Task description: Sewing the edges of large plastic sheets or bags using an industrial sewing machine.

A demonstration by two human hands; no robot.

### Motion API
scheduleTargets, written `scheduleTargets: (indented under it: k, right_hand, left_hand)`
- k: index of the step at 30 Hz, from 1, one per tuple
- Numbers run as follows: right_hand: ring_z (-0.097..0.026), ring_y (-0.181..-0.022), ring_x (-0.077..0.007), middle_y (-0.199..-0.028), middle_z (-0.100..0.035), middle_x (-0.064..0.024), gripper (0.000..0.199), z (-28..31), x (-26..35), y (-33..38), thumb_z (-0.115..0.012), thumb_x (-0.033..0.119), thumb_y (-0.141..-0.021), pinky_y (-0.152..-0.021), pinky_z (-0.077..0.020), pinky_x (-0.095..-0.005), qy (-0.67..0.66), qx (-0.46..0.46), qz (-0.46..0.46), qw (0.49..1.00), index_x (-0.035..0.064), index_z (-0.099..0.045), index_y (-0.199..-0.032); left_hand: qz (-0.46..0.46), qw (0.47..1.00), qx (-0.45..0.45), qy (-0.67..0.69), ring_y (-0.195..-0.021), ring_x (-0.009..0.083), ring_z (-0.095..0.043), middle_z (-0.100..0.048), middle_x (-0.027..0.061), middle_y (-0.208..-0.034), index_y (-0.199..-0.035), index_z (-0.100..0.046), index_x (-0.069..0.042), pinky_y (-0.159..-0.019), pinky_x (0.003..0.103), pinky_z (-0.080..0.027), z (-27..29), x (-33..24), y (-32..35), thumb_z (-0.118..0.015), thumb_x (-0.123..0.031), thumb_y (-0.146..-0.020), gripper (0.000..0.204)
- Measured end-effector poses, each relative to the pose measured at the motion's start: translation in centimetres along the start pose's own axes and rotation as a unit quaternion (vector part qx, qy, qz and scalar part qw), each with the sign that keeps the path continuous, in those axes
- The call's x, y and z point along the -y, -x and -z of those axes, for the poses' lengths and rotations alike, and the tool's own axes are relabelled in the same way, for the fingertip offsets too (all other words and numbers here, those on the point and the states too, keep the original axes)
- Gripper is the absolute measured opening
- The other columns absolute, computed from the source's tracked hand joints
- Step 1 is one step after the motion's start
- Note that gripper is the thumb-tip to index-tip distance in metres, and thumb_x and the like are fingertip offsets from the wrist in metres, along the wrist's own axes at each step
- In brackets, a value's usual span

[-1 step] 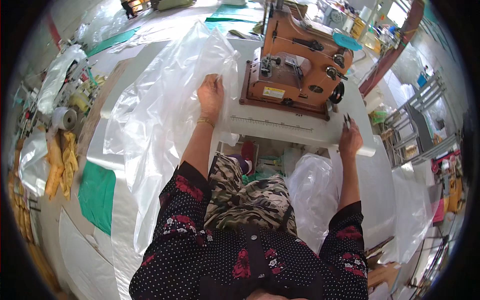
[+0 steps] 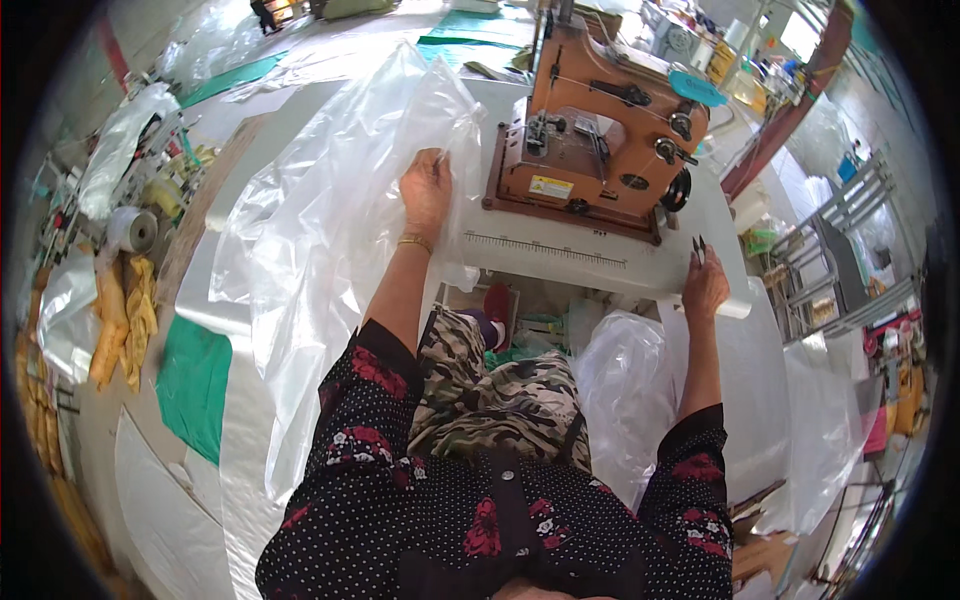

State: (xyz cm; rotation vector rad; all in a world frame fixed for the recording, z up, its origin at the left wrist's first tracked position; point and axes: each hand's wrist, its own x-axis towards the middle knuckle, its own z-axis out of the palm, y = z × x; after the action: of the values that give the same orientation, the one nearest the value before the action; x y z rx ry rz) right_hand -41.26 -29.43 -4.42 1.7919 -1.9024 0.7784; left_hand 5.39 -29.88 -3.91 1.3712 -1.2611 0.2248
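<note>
My left hand [image 2: 427, 190] is closed on the right edge of a large clear plastic sheet [image 2: 330, 200], which lies crumpled over the white table and hangs down its near left side. The fingertips are pinched together. To the right, my right hand [image 2: 706, 285] holds small dark thread snips [image 2: 698, 246], their two points facing up and slightly apart. It is near the table's right front corner. Between and beyond my hands stands a brown sewing machine [image 2: 610, 125] on the white table [image 2: 500, 255]. The lower part of the snips is hidden in my fingers.
A printed ruler scale [image 2: 545, 248] runs along the table in front of the machine. More clear plastic [image 2: 625, 365] hangs below the table by my legs. A green sheet [image 2: 193, 385] is at the left, and a grey metal rack [image 2: 835, 250] stands at the right.
</note>
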Motion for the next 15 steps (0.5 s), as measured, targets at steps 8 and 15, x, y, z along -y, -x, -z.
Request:
scheduleTargets:
  k: [8, 15]
  right_hand:
    - [-0.057, -0.106, -0.0280, -0.105, -0.062, -0.0094, 0.029, -4.9, -2.3, -0.1, -0.061, 0.027, -0.089, -0.084, -0.0448, -0.0467, 0.020, 0.049, 0.001, 0.999, 0.0139, -0.063, -0.115]
    - [-0.056, -0.106, -0.0281, -0.107, -0.062, -0.0078, 0.034, -4.7, -2.1, 0.0, -0.061, 0.030, -0.088, -0.085, -0.0449, -0.0466, 0.027, 0.047, -0.016, 0.998, 0.0157, -0.065, -0.120]
  left_hand:
    - [-0.033, 0.998, 0.015, -0.058, -0.073, 0.0343, -0.065, -0.068, 0.0159, -0.089, -0.094, -0.067, -0.004, -0.066, 0.038, -0.052, 9.0, -1.2, -1.8, -0.065, -0.012, -0.086, 0.012]
    - [0.085, 0.824, -0.043, -0.559, -0.137, 0.0401, -0.025, -0.027, 0.0189, -0.151, -0.140, -0.041, -0.011, -0.105, 0.060, -0.028, 24.9, 5.1, 2.6, -0.068, -0.062, -0.076, 0.086]
